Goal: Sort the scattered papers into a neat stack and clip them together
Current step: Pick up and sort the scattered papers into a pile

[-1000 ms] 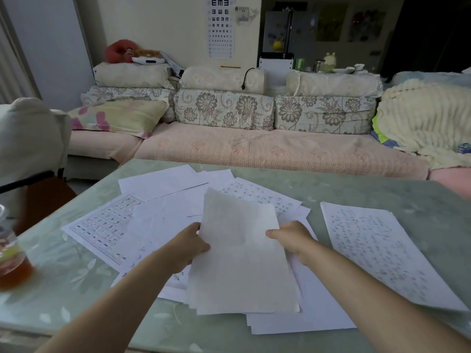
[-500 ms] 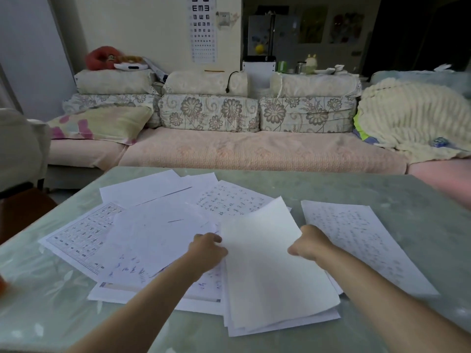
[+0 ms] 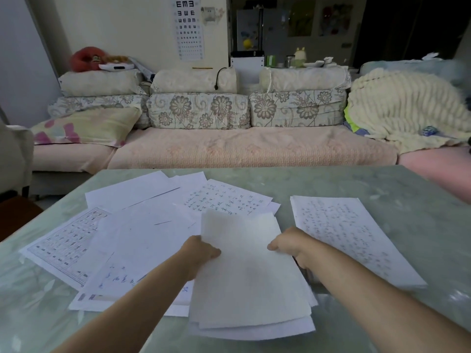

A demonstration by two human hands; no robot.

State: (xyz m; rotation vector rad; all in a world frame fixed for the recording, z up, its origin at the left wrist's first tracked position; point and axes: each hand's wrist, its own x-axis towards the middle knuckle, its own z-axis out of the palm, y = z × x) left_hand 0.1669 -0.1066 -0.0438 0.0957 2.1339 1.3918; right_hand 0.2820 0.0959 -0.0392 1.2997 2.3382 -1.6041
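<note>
A pale green table [image 3: 382, 189] stands in front of a long sofa [image 3: 229, 149]. At the near middle of the table, both hands hold a small bundle of white sheets [image 3: 249, 281]. The left hand [image 3: 201, 250] grips the bundle's left edge, fingers curled onto the paper. The right hand [image 3: 290, 247] grips its right edge in the same way. The bundle's far end appears raised, and its near end rests on the table with uneven sheet edges showing.

To the left, several loose papers [image 3: 142, 233] lie overlapping, with a gridded sheet [image 3: 68, 240] furthest left. 1 handwritten sheet [image 3: 224, 200] lies just beyond the bundle. Another handwritten page [image 3: 351, 235] lies alone to the right, its near left part crossed by the right forearm. An eye chart [image 3: 190, 26] hangs on the far wall.
</note>
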